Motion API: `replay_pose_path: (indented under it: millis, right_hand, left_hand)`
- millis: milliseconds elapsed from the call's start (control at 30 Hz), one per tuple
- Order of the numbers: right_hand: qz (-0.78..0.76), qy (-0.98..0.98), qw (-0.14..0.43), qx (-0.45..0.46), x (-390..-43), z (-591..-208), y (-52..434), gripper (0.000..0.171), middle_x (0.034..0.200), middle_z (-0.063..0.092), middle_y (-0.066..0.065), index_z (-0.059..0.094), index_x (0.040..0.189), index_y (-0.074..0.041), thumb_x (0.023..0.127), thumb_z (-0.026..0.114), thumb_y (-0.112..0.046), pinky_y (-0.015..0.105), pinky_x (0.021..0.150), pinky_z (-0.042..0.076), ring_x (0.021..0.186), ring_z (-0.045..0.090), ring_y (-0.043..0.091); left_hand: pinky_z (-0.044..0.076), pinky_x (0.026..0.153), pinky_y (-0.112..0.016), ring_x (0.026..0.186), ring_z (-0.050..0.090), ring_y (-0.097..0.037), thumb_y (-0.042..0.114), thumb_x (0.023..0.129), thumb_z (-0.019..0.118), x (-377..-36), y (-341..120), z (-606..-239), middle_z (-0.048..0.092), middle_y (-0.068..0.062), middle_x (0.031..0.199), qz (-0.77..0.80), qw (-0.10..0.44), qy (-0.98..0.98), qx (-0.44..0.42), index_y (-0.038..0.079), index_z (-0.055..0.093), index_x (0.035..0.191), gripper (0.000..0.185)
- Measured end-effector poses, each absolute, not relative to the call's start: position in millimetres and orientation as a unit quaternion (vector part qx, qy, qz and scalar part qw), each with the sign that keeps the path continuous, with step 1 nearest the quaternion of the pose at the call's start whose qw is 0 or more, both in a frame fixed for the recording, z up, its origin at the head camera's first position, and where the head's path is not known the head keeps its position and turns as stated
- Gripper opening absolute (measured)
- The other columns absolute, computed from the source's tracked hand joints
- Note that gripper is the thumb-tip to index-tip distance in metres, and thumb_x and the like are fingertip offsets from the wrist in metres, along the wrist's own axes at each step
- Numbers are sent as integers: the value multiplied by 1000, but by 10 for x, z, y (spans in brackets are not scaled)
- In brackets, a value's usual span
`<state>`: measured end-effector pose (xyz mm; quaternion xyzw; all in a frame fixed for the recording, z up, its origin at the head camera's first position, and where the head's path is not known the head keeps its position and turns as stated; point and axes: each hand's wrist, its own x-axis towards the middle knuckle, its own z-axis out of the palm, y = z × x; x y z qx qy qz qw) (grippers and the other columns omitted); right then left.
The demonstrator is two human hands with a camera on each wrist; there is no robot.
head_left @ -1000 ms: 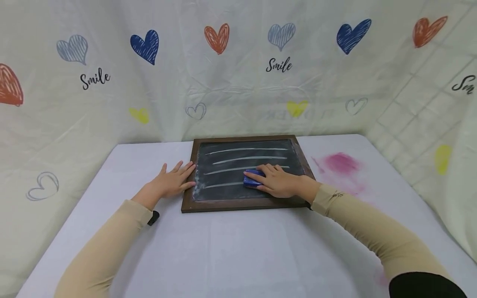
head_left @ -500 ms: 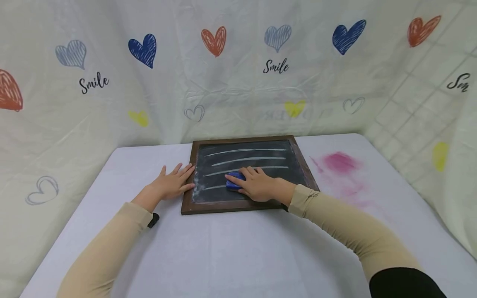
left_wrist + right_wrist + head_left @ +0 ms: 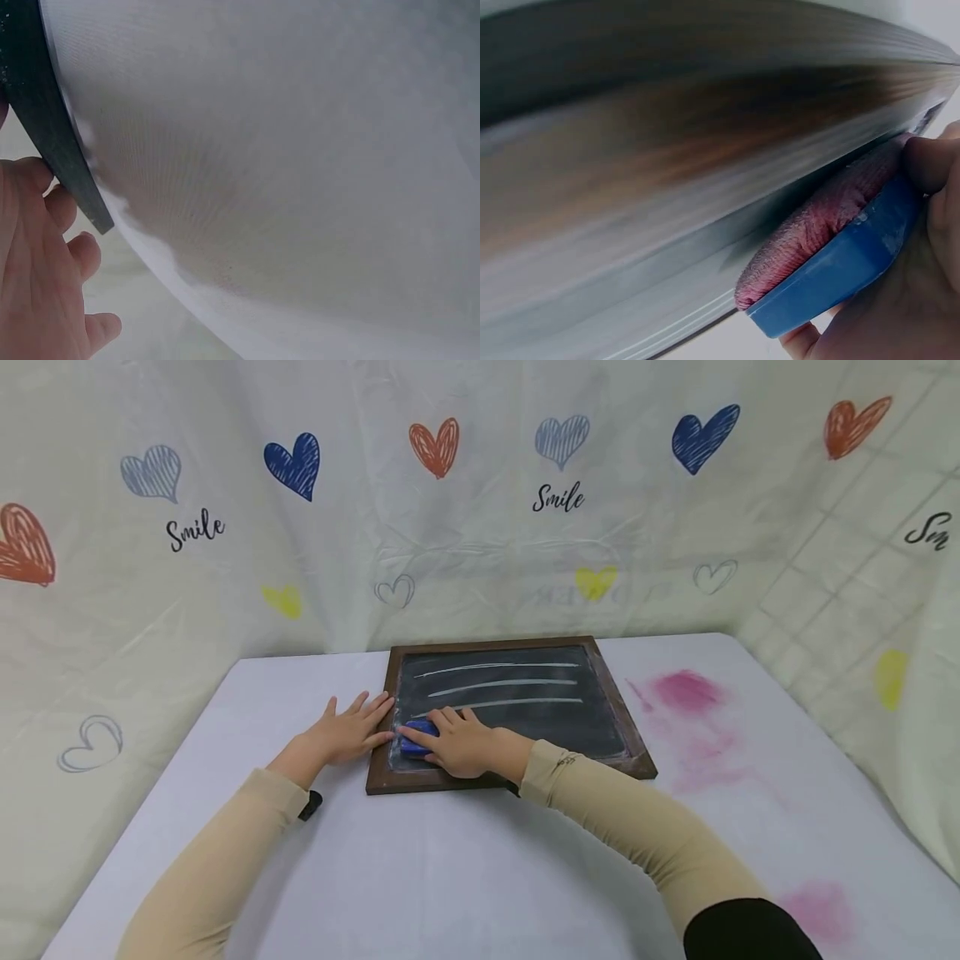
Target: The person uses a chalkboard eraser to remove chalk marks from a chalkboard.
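The black board (image 3: 555, 727) has white lines (image 3: 517, 682). On it, the eraser (image 3: 412, 748) is blue. Behind it, the curtain (image 3: 480, 577) has red and blue hearts (image 3: 435, 448).

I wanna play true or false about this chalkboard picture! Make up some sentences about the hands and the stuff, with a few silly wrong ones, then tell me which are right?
1. The right hand holds a blue eraser. True.
2. The left hand is holding the eraser too. False: the left hand touches the left side of the wooden frame.
3. White chalk lines show on the blackboard. True.
4. The eraser's fuzzy side is green. False: the fuzzy side is reddish pink.
5. A pink stain marks the white table, to the right of the blackboard. True.
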<state>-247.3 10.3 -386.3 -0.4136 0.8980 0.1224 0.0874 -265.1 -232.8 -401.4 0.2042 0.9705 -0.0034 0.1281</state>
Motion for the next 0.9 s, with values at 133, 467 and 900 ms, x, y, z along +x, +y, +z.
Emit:
replay_pose_path:
  millis: [133, 467, 900]
  right_hand:
    - [126, 894, 90, -421, -2430, -3866, -20, 62, 161, 27, 11, 0, 165, -38, 112, 32, -43, 50, 116, 31, 146, 32, 28]
    - [139, 890, 94, -424, -2405, -3864, -17, 63, 160, 28, 9, -2, 164, -41, 112, 32, -45, 48, 114, 34, 143, 34, 27]
    - [121, 882, 115, -441, -2544, -3761, 166, 59, 161, 29, 11, 5, 165, -41, 112, 32, -44, 53, 116, 31, 143, 33, 27]
  left_hand:
    - [5, 114, -75, 155, 11, -40, 45, 112, 36, -2620, -2341, -4015, 12, -11, 171, -11, 126, 969, 211, 10, 16, 166, 67]
    - [6, 114, -75, 155, 12, -41, 40, 113, 36, -2575, -2320, -4029, 14, -11, 171, -11, 128, 968, 216, 9, 18, 165, 63]
    - [4, 114, -74, 155, 10, -40, 46, 112, 34, -2618, -2321, -4011, 12, -9, 171, -3, 125, 971, 203, 12, 15, 166, 66]
